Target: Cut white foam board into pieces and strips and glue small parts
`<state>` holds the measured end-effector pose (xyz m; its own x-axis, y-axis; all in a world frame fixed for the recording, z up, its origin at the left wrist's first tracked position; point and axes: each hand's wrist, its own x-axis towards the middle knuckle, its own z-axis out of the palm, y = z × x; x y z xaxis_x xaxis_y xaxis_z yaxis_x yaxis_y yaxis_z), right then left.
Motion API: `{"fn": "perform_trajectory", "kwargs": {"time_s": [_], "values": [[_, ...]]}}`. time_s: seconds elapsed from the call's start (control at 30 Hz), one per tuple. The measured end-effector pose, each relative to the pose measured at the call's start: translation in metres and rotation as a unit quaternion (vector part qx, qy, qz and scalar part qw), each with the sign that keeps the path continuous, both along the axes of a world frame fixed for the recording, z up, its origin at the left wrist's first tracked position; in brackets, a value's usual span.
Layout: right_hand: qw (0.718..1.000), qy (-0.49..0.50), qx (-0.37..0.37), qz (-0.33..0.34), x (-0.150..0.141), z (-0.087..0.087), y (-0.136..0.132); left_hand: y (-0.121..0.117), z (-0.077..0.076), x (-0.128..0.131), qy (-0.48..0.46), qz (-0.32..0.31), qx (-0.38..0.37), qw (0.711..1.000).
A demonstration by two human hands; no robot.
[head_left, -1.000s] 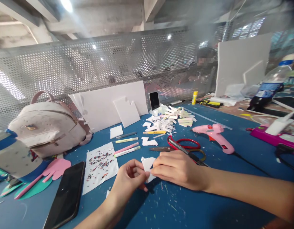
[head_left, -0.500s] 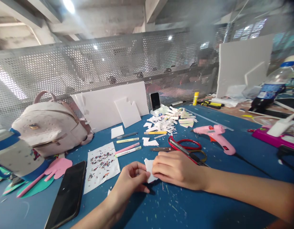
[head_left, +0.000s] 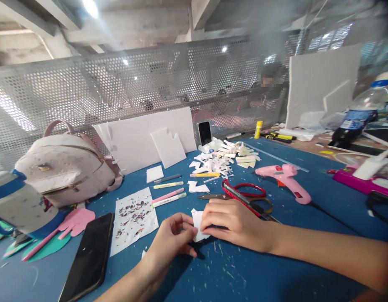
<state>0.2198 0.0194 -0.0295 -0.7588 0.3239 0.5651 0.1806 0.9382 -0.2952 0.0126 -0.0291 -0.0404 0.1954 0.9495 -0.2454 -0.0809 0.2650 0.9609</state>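
Both my hands meet over a small white foam piece on the blue table. My left hand pinches its left edge with curled fingers. My right hand presses closed fingers on its right side and covers much of it. Red-handled scissors lie just behind my right hand. A pink glue gun rests farther right.
A black phone and a white sheet with coloured bits lie to the left. Several pens, white foam scraps, foam boards, a pale backpack and a bottle ring the area. A perforated metal screen backs the table.
The view has shifted slightly. My right hand's fingers have slid a little over the white piece; both hands stay at the same spot.
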Motion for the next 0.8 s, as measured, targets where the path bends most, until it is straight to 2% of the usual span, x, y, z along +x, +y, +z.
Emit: {"fn": "perform_trajectory", "kwargs": {"time_s": [0.37,0.6,0.7,0.8], "values": [[0.997,-0.025,0.064,-0.023,0.001,0.000,-0.003,0.001,-0.002,0.000,0.008,0.004,0.006,1.000],[0.983,-0.093,0.158,-0.024,-0.006,0.003,-0.009,0.000,-0.004,-0.001,0.014,-0.002,0.003,1.000],[0.984,-0.101,0.143,-0.028,-0.010,0.008,-0.010,0.001,-0.002,-0.002,0.012,-0.001,0.011,1.000],[0.991,-0.078,0.091,-0.067,-0.007,0.025,0.003,0.004,0.001,-0.005,0.009,0.008,0.031,0.999]]}}
